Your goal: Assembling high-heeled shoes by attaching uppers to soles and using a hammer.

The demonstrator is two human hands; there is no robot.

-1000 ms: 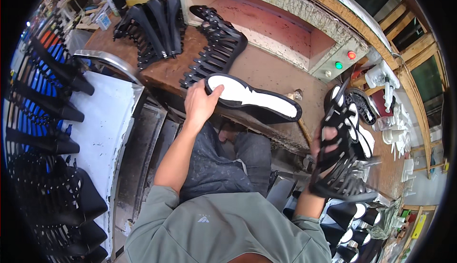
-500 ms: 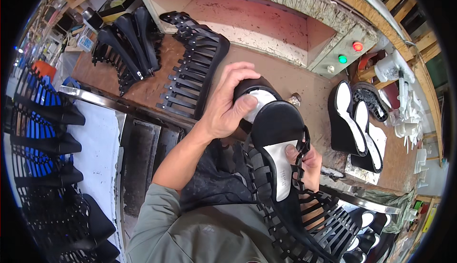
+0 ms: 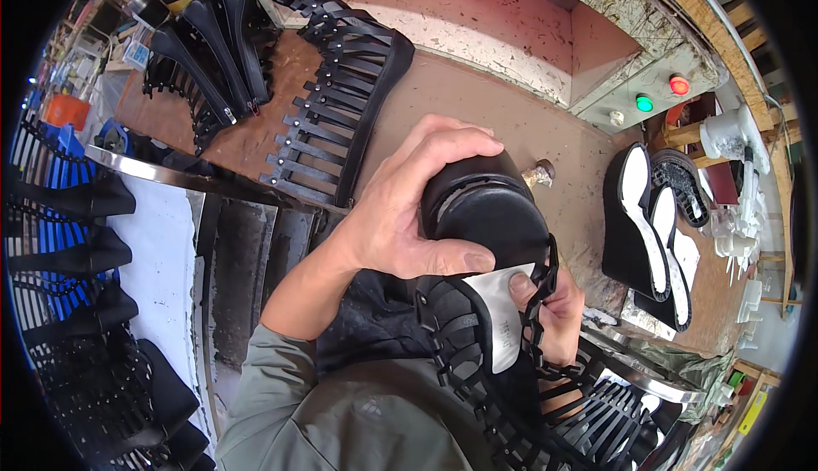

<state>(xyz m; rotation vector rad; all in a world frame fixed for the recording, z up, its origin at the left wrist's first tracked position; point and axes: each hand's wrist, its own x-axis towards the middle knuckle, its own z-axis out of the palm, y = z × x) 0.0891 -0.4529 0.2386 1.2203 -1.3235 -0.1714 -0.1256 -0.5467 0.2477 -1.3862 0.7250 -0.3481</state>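
Observation:
My left hand (image 3: 400, 215) wraps around the heel end of a black wedge sole (image 3: 490, 168), its thumb pressed across the heel of a black strappy boot (image 3: 464, 339). The boot's heel lies against the sole, with a narrow gap showing along the rim. Inside the boot is a black insole with a pale label patch (image 3: 498, 335). My right hand (image 3: 558, 309) grips the boot from the right among its straps, thumb on the patch and fingers partly hidden. The boot's long, studded strap shaft hangs toward my lap.
Two white-topped wedge soles (image 3: 626, 224) stand on the bench at the right. Strappy black uppers (image 3: 341, 113) lie at the back left. A cabinet with a red and a green light (image 3: 645, 102) rises behind. Several more boots (image 3: 77, 249) hang on a rack at the left.
The boot's heel has come against the wedge sole, covering the sole's white top. My left thumb has shifted from the sole onto the boot's heel. My right hand keeps its grip.

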